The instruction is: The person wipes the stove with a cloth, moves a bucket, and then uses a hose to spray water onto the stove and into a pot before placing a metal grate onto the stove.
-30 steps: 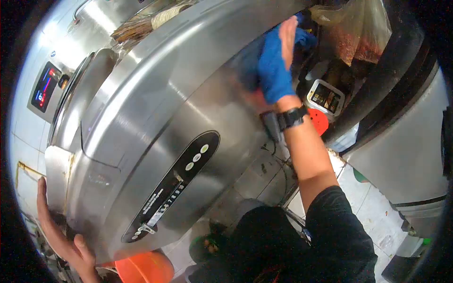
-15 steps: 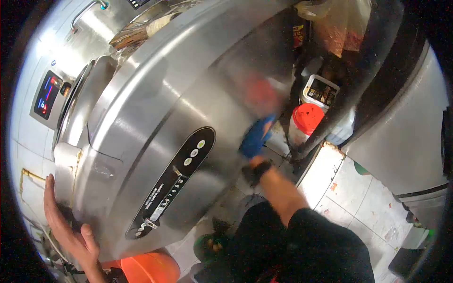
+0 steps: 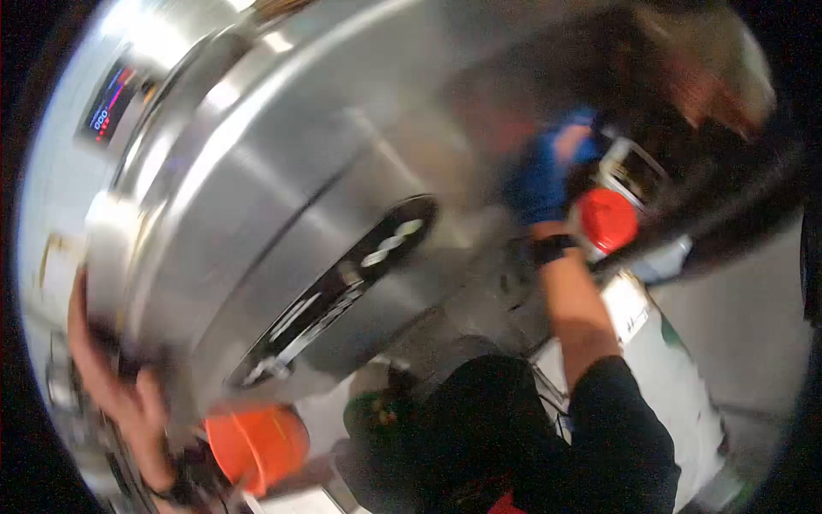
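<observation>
My left hand (image 3: pixel 107 377), bare with a dark band at the wrist, lies along the left edge of a large stainless-steel appliance (image 3: pixel 240 248), fingers stretched up and thumb apart. My right hand (image 3: pixel 548 167), blurred, has something blue over or in it, with a patch of bare skin showing; a black band (image 3: pixel 554 248) circles the wrist. It is by the appliance's far right side, beside a red-lidded container (image 3: pixel 609 219) and a dark-labelled tub (image 3: pixel 634 171). A dark control strip (image 3: pixel 342 287) with round light buttons runs along the appliance's front.
A lit display panel (image 3: pixel 107 103) is on the wall unit at upper left. Below the appliance stands an orange bucket (image 3: pixel 257 445). A plastic bag (image 3: pixel 728 68) hangs at upper right above the containers. Grey metal (image 3: pixel 745 317) curves along the right side.
My right hand has moved up and right, closer to the containers. The view has shifted and blurred. My left hand stays at the appliance's edge, and more of the orange bucket shows.
</observation>
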The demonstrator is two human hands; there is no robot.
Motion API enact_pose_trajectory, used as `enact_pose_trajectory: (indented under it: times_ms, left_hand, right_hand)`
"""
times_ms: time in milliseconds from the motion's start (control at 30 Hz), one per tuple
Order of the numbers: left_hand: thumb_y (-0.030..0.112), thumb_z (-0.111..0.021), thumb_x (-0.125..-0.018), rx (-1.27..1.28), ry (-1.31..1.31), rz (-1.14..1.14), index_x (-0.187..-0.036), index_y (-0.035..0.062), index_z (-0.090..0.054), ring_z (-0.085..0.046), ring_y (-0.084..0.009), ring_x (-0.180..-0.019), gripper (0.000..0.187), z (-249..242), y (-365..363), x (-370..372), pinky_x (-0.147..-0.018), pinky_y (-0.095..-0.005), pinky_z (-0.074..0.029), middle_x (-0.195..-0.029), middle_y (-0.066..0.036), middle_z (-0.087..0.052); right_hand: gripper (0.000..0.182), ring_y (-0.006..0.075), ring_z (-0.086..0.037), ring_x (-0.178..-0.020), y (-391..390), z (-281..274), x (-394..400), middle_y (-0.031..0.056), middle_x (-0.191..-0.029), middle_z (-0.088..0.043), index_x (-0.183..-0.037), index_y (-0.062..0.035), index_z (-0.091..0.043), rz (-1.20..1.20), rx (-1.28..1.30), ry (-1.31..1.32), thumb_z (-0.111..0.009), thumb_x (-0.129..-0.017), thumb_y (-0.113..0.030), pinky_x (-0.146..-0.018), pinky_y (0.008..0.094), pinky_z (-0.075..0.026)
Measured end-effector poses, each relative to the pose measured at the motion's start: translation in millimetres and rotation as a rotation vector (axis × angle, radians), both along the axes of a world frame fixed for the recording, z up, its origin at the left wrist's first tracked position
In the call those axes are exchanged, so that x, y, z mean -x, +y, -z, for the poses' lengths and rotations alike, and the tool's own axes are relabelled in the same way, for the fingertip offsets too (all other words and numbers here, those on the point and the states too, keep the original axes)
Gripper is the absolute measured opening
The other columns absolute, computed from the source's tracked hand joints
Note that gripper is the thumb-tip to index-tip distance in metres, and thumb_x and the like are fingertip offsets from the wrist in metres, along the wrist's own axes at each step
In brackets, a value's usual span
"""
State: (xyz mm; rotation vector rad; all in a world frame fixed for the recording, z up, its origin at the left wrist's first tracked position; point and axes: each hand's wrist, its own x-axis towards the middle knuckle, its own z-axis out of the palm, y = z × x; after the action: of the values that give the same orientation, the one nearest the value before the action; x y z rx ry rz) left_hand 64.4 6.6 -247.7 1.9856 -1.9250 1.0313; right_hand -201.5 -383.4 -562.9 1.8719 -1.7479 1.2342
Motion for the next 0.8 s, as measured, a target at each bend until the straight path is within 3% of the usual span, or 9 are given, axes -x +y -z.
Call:
enact_pose_trajectory:
  times_ms: [67,100,133,167,200,267,433,600,800]
  left_hand:
    - [0.056,-0.057,-0.081,0.058,0.096,0.108,-0.138,-0.0089,-0.042,-0.047,-0.0332,-0.128,0.087,3,-8,-3,-0.109,-0.0411,-0.033,-0.137,-0.024,-0.049]
    - [0.042,-0.058,-0.077,0.029,0.013,0.074,-0.138,-0.0057,-0.044,-0.049,-0.0327,-0.127,0.078,-2,-5,-1,-0.107,-0.0409,-0.036,-0.137,-0.021,-0.051]
    - [0.027,-0.058,-0.073,0.001,-0.07,0.044,-0.138,-0.0026,-0.045,-0.05,-0.0321,-0.125,0.073,-7,-2,1,-0.105,-0.0407,-0.038,-0.137,-0.019,-0.052]
    - [0.046,-0.073,-0.071,0.025,-0.13,0.158,-0.136,-0.0025,-0.047,-0.055,-0.033,-0.116,0.085,-9,-7,-10,-0.097,-0.0404,-0.043,-0.13,-0.018,-0.056]
    - [0.064,-0.075,-0.062,0.108,-0.205,0.2,-0.129,-0.0016,-0.052,-0.057,-0.0348,-0.11,0.097,-5,-8,-21,-0.092,-0.0428,-0.045,-0.122,-0.019,-0.059]
    - [0.057,-0.078,-0.062,0.37,-0.136,0.393,-0.103,0.0008,-0.056,-0.058,-0.0375,-0.085,0.072,4,-10,-25,-0.077,-0.0463,-0.045,-0.096,-0.018,-0.061]
    - [0.07,-0.072,-0.057,0.086,-0.071,0.086,-0.073,0.007,-0.07,-0.065,-0.0333,-0.073,0.065,-6,6,-17,-0.068,-0.0431,-0.051,-0.071,-0.014,-0.066]
    - [0.063,-0.071,-0.064,0.115,0.106,0.154,-0.066,0.0114,-0.071,-0.066,-0.0286,-0.071,0.052,18,5,-26,-0.067,-0.0434,-0.052,-0.068,-0.009,-0.066]
    - [0.069,-0.06,-0.074,0.2,0.042,0.111,-0.094,0.0073,-0.069,-0.061,-0.0301,-0.1,0.066,26,-32,-42,-0.093,-0.0494,-0.041,-0.101,-0.012,-0.065]
  right_hand:
    - [0.018,0.0249,-0.063,-0.083,-28,11,29,0.0061,-0.089,-0.065,-0.091,-0.0188,-0.068,0.357,-0.182,0.609,-0.054,-0.089,-0.03,-0.064,0.0439,-0.045]
    - [0.018,0.0251,-0.063,-0.081,-29,17,41,0.006,-0.087,-0.066,-0.089,-0.0194,-0.07,0.452,-0.216,0.895,-0.055,-0.088,-0.03,-0.062,0.0443,-0.046]
    - [0.018,0.0251,-0.063,-0.082,-34,23,41,0.0061,-0.088,-0.066,-0.09,-0.0191,-0.069,0.349,-0.181,0.821,-0.054,-0.088,-0.03,-0.063,0.0442,-0.046]
    - [0.018,0.0252,-0.062,-0.084,-31,31,30,0.0062,-0.09,-0.065,-0.091,-0.0187,-0.069,0.233,-0.151,0.758,-0.054,-0.089,-0.03,-0.065,0.0442,-0.045]
    - [0.018,0.0252,-0.061,-0.085,-25,37,12,0.0063,-0.091,-0.064,-0.092,-0.0183,-0.068,0.113,-0.12,0.697,-0.054,-0.089,-0.03,-0.066,0.0441,-0.045]
    - [0.019,0.0253,-0.06,-0.088,1,51,-27,0.0066,-0.094,-0.063,-0.095,-0.0175,-0.067,-0.151,-0.087,0.615,-0.054,-0.089,-0.029,-0.068,0.044,-0.044]
    - [0.02,0.0256,-0.056,-0.095,141,71,-102,0.0072,-0.101,-0.061,-0.1,-0.0155,-0.065,-0.776,-0.075,0.574,-0.053,-0.091,-0.028,-0.074,0.0437,-0.042]
    - [0.022,0.0258,-0.053,-0.103,295,53,-113,0.0078,-0.109,-0.058,-0.106,-0.0135,-0.062,-1.308,-0.199,0.718,-0.052,-0.092,-0.027,-0.081,0.0434,-0.041]
    - [0.026,0.0261,-0.049,-0.111,366,-57,-100,0.0085,-0.118,-0.055,-0.113,-0.0111,-0.06,-1.721,-0.365,1.007,-0.051,-0.093,-0.025,-0.088,0.0431,-0.039]
